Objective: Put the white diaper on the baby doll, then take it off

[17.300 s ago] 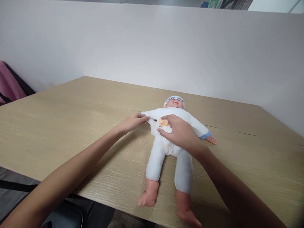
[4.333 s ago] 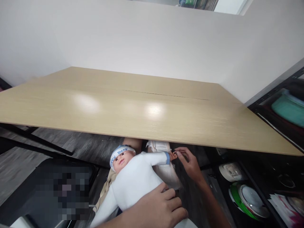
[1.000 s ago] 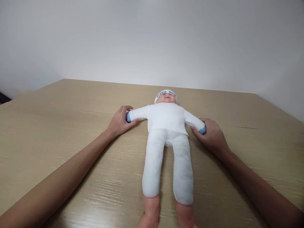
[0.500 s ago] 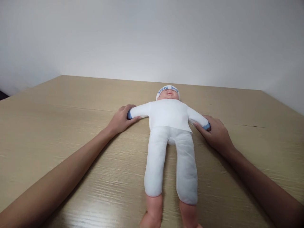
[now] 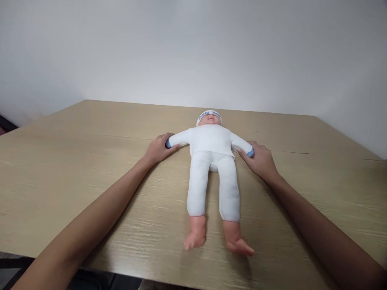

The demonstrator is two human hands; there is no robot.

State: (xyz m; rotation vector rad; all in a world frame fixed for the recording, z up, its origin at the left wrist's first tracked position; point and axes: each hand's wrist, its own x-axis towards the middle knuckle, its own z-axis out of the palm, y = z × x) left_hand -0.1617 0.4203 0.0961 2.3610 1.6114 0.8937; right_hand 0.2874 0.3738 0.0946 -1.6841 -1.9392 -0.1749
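Note:
A baby doll (image 5: 211, 139) lies on its back on the wooden table, head away from me and bare feet towards me. It wears a white top, white trousers (image 5: 198, 185) and a white hat (image 5: 209, 112) with blue lettering. Its arms are spread out sideways, with blue cuffs at the ends of the sleeves. My left hand (image 5: 159, 148) is wrapped round the end of the doll's arm on the left. On the other side, my right hand (image 5: 260, 159) grips the opposite arm near its cuff. The doll's hands are hidden in my grasp.
The light wooden table (image 5: 121, 125) reaches back to a pale wall (image 5: 193, 52). Its front edge shows at the bottom, with dark items (image 5: 96, 280) below it. A thin dark line marks the tabletop to the right.
The doll appears smaller and farther off, and its feet and the table's front edge have come into view. Both hands still hold the doll's arms.

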